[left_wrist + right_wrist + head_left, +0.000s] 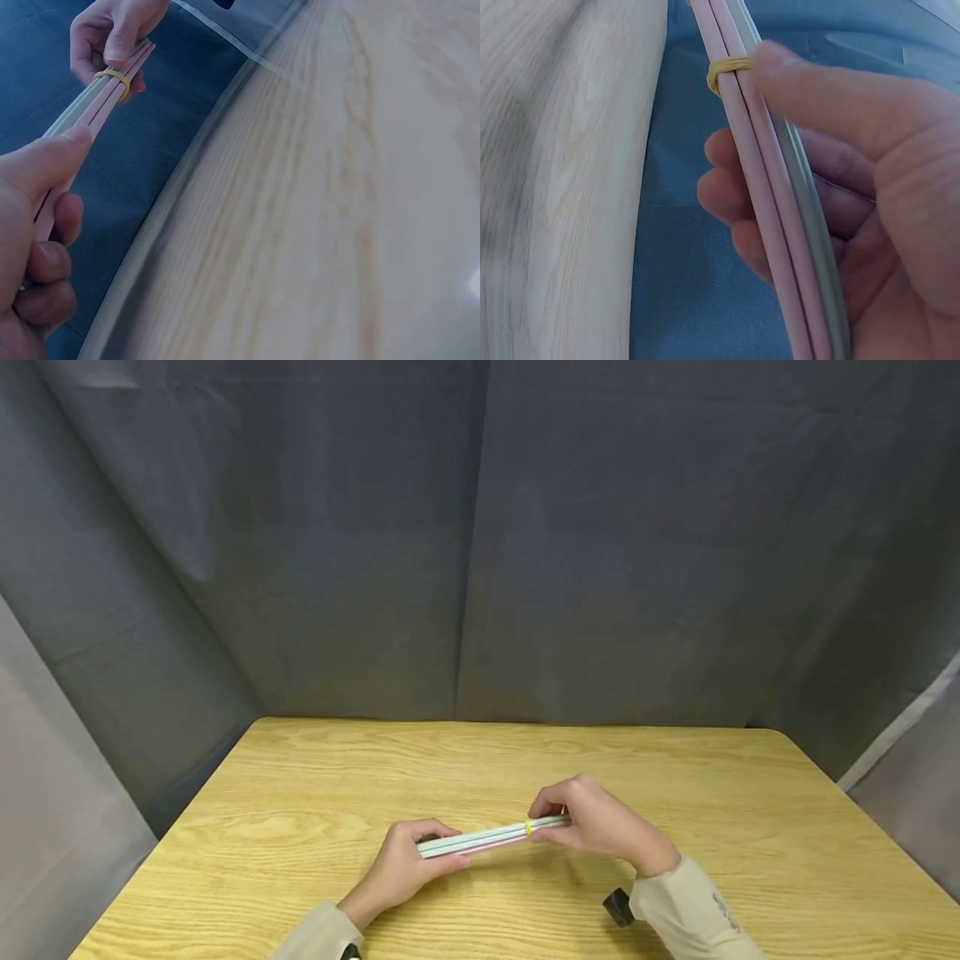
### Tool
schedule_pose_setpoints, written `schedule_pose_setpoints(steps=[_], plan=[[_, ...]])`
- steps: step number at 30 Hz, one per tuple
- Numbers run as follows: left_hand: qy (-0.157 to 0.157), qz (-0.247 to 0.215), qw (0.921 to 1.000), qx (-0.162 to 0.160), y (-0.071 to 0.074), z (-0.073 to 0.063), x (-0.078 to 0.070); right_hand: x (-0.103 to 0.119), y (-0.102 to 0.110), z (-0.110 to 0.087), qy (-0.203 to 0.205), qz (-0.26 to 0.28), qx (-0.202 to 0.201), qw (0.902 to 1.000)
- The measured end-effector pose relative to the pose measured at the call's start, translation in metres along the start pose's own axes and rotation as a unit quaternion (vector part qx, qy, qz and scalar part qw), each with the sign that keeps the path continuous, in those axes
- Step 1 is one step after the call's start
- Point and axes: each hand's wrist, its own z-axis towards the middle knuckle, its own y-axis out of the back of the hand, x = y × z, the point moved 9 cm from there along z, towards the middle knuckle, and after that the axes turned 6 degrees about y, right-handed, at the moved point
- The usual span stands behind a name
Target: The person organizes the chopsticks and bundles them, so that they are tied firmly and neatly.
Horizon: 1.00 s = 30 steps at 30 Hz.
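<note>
A bundle of slim pink and pale green chopsticks [487, 838] is held up over the table, slanting a little upward to the right. A yellow rubber band [727, 69] is wrapped around it. My left hand [408, 862] grips one end, thumb on the near side, as the left wrist view also shows. Toward the other end, my right hand [600, 820] pinches the bundle beside the band. The right thumb [810, 94] lies against the band, with fingers curled behind the sticks. Part of each end is hidden by the hands.
A wood-grain table [360, 768] spans the front, with rounded far corners. Dark grey curtains [600, 543] hang behind it and at the sides. A small black object [618, 907] shows beside the right sleeve [693, 906].
</note>
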Motion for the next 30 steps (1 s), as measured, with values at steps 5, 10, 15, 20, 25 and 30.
schedule_pose_setpoints(steps=[5, 10, 15, 20, 25, 30], plan=[[-0.007, -0.004, 0.9999, -0.006, 0.000, 0.007, 0.014, -0.002, 0.001, -0.002, -0.012, -0.006, 0.015, 0.9998], [-0.019, -0.007, 0.9998, -0.007, 0.000, 0.009, 0.014, -0.002, 0.002, -0.001, -0.010, -0.031, 0.012, 0.9994], [-0.022, -0.001, 0.9997, -0.009, 0.001, 0.010, 0.012, 0.000, 0.001, 0.001, -0.002, -0.056, 0.007, 0.9984], [-0.022, -0.011, 0.9996, -0.010, 0.001, 0.010, 0.011, 0.004, 0.000, 0.001, 0.018, -0.078, -0.008, 0.9968], [-0.016, -0.021, 0.9996, -0.011, 0.002, 0.005, 0.013, 0.008, -0.007, 0.004, 0.030, -0.094, -0.010, 0.9951], [-0.021, -0.024, 0.9994, -0.013, 0.002, 0.004, 0.013, 0.009, -0.007, 0.003, 0.027, -0.099, -0.026, 0.9944]])
